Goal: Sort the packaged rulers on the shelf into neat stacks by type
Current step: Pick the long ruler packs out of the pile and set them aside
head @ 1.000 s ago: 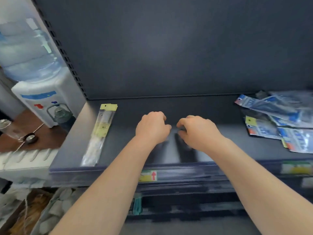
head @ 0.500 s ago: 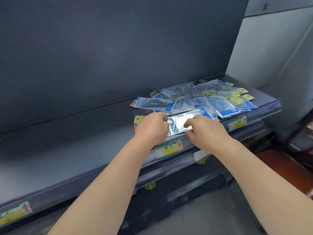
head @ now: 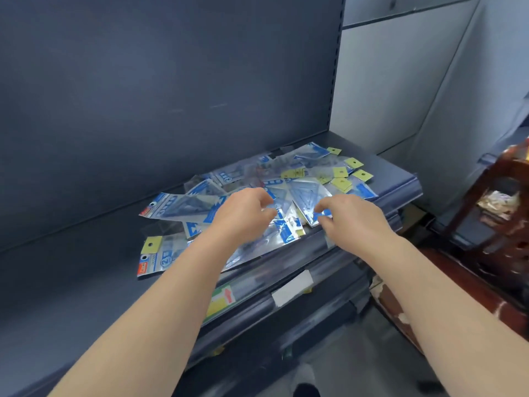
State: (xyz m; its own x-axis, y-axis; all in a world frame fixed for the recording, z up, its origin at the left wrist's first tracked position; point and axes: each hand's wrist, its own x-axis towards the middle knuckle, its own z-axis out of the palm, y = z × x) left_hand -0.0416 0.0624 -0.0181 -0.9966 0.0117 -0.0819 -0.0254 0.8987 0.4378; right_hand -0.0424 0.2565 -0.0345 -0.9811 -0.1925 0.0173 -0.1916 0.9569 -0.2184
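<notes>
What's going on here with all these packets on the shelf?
A person faces a jumbled pile of blue and yellow ruler packets at the right end of the shelf. The left hand and right hand reach over it with curled fingers; whether either has a grip is unclear. Nothing is stacked neatly yet.

Clear ruler packs (head: pixel 286 179), blue-printed with yellow header tabs, lie flat in a loose overlapping pile under and beyond the fingers (head: pixel 264 196). One pack (head: pixel 156 257) lies left of them, nearer.

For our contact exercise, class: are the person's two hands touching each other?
Apart. Head view shows ruler packets in the gap between the left hand and right hand.
</notes>
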